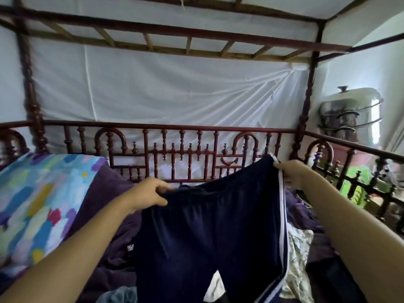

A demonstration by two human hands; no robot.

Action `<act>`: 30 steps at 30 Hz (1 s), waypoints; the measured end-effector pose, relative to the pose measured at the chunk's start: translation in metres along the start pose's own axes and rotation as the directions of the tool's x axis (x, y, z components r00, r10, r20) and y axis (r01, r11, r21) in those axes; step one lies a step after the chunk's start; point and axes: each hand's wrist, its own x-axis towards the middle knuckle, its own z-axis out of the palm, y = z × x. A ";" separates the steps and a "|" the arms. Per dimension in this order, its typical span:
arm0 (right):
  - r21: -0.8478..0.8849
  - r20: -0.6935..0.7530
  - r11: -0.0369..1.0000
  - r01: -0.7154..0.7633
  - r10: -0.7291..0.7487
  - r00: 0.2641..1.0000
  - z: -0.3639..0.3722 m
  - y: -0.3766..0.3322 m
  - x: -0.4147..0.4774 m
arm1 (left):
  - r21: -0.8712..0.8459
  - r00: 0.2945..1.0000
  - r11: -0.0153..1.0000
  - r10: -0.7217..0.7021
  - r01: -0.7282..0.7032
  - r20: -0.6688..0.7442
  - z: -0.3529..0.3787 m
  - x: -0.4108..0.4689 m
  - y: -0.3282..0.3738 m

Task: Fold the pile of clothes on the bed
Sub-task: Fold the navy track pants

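Our left hand [150, 193] pinches one end of the waistband of a pair of navy knit track trousers [207, 237] with white side stripes, thumb on top and fingers curled under the cloth. Our right hand [289, 171] grips the other end, right at the striped seam, and holds it higher. The trousers hang between the two hands, raised above the carved dark-red wooden bed [175, 127], with the legs dropping toward us past the lower edge of the view.

Under them, on the dark purple bedcover [105, 204], lies more of the pile: a cream patterned garment [299, 254] to the right and a crumpled grey-blue garment [120, 295] low on the left. A pillow in bright painted colours [37, 204] sits at the left.

We judge the trousers light, soft and limp, probably a slightly slick sports knit. They will sag and slide and will not hold a crease by themselves. The waistband looks the firmest part, so the two ends we hold are the right places. For the fold we would bring the side seams together, leg on leg, then lay the trousers flat on the bedcover and smooth them before doubling over.
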 end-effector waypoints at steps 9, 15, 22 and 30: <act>-0.176 -0.092 0.969 -0.175 0.160 0.983 0.069 0.162 -0.003 | 0.106 0.916 0.951 -0.307 0.290 0.256 0.105 -0.022 -0.082; -0.286 0.039 0.958 -0.006 0.018 0.999 0.110 0.135 -0.007 | -0.374 0.883 0.801 -0.435 0.468 0.175 0.087 -0.051 -0.106; -0.260 0.388 0.888 0.379 -0.263 0.883 0.230 0.046 -0.049 | -0.969 0.718 0.212 -0.693 0.126 -0.058 0.029 -0.112 -0.134; -0.339 0.770 0.639 0.690 -0.233 0.594 0.385 0.064 -0.134 | -0.955 0.265 0.276 -0.918 -0.108 -0.296 -0.026 -0.210 -0.228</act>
